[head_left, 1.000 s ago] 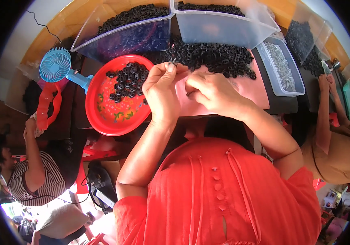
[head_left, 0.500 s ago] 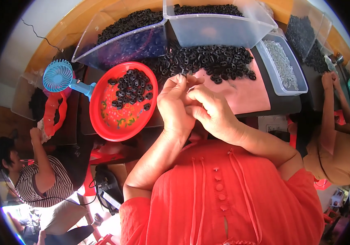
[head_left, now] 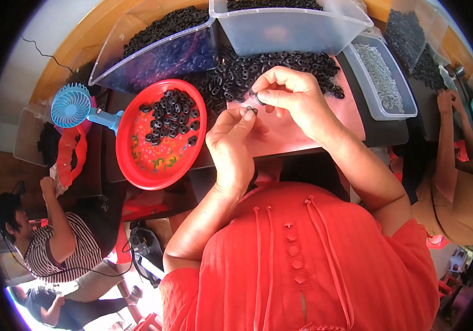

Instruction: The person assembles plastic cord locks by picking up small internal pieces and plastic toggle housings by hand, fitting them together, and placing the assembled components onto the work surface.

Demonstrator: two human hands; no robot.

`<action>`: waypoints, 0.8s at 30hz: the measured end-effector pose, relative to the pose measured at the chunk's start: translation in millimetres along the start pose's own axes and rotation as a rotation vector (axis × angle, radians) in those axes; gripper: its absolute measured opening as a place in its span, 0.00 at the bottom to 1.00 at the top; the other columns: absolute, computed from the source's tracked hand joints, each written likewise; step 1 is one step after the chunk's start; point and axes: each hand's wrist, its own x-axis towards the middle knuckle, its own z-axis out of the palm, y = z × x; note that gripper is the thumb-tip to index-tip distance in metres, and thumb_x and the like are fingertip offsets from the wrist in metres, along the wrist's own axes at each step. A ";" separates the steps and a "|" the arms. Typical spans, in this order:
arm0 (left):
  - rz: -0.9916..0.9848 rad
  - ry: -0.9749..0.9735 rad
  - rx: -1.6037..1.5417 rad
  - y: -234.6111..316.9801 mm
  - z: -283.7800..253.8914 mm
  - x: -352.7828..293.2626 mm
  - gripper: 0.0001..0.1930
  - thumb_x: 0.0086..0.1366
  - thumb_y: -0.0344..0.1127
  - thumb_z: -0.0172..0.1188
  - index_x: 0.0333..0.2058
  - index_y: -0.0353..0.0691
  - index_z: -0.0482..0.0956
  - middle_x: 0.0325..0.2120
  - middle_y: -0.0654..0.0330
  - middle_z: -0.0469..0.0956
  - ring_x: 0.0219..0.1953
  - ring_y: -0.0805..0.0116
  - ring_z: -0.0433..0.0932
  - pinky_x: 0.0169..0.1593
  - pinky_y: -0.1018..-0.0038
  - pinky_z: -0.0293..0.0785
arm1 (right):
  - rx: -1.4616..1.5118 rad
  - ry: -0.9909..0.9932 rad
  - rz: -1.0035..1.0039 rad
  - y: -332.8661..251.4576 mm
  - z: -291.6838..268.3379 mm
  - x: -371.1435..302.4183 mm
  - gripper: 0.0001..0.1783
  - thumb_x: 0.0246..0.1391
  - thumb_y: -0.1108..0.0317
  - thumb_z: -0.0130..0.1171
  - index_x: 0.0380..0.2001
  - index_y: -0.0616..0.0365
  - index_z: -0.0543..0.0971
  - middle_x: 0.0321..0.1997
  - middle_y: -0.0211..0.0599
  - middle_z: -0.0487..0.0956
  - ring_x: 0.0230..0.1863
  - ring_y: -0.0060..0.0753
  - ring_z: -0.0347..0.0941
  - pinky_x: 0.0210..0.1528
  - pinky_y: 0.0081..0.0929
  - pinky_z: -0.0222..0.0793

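Note:
Both of my hands are raised over the table's near edge, close together. My left hand point(head_left: 230, 144) pinches a tiny dark piece point(head_left: 252, 110) between thumb and index finger. Just above it, my right hand point(head_left: 305, 102) grips a small black plastic part point(head_left: 259, 100) at its fingertips; the fingers partly cover it. Behind my hands spreads a pile of black oval two-hole parts point(head_left: 286, 67), partly on a pink mat point(head_left: 324, 131). To the left, a red round tray point(head_left: 147, 157) holds more black parts point(head_left: 175, 113).
Two clear bins of black parts, left point(head_left: 153, 69) and right point(head_left: 291, 36), line the back. Right of the pile stands a clear box point(head_left: 353, 70) of small silvery pieces point(head_left: 380, 77). A blue handheld fan point(head_left: 72, 106) lies beside the tray. People sit at left point(head_left: 62, 243) and right point(head_left: 457, 204).
My hands, together before, have drawn apart. The right hand has moved up and right with a black part in its fingertips; the left has shifted slightly down.

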 end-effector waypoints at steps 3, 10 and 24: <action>-0.039 0.010 0.003 1.7 -0.3 -0.8 0.05 0.67 0.27 0.53 0.32 0.30 0.74 0.23 0.55 0.77 0.24 0.71 0.74 0.33 0.76 0.71 | 0.004 0.007 0.021 0.6 1.4 -1.0 0.03 0.54 0.73 0.60 0.33 0.60 0.79 0.28 0.26 0.77 0.28 0.14 0.71 0.26 0.15 0.66; -0.076 -0.018 -0.008 -2.8 -10.3 -0.4 0.07 0.69 0.30 0.52 0.34 0.32 0.74 0.27 0.56 0.76 0.26 0.67 0.77 0.31 0.72 0.75 | -0.677 0.009 -0.406 35.1 -4.4 -7.7 0.03 0.52 0.75 0.59 0.31 0.57 0.77 0.28 0.36 0.78 0.29 0.40 0.76 0.31 0.33 0.72; -0.004 0.001 0.130 1.9 -6.7 -8.2 0.05 0.65 0.28 0.57 0.32 0.32 0.76 0.22 0.61 0.76 0.21 0.77 0.73 0.24 0.81 0.69 | -0.431 -0.186 -0.284 12.7 -7.4 -5.2 0.09 0.59 0.67 0.56 0.34 0.65 0.74 0.27 0.42 0.77 0.30 0.36 0.73 0.32 0.31 0.68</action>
